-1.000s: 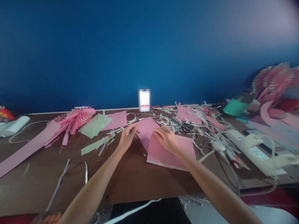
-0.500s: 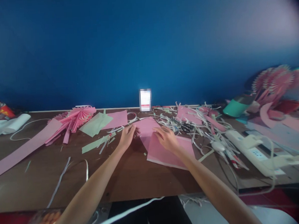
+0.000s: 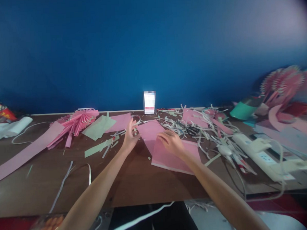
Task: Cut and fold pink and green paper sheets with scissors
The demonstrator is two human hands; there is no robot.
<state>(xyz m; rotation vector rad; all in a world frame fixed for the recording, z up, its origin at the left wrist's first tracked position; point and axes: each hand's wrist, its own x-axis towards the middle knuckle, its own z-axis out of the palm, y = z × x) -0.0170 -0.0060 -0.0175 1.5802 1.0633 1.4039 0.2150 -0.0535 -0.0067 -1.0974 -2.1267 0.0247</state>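
A pink paper sheet [image 3: 168,155] lies on the brown table [image 3: 136,179], with another pink sheet [image 3: 149,131] just behind it. My right hand [image 3: 171,142] rests flat on the near sheet, fingers pressed down on its left part. My left hand [image 3: 130,136] hovers at the left corner of the far sheet, fingers lifted and spread, holding nothing. Both forearms reach in from the bottom of the view.
Folded pink paper fans [image 3: 75,124], pale green sheets [image 3: 99,127] and a long pink strip [image 3: 24,154] lie at left. White paper trimmings and scissors [image 3: 191,129] pile up at right, beside a white power strip [image 3: 261,154]. A teal object [image 3: 242,109] and more fans [image 3: 282,80] stand far right.
My left hand has let go of the far sheet's corner and lifted, its fingers now spread upward. My right hand stays pressed on the near sheet.
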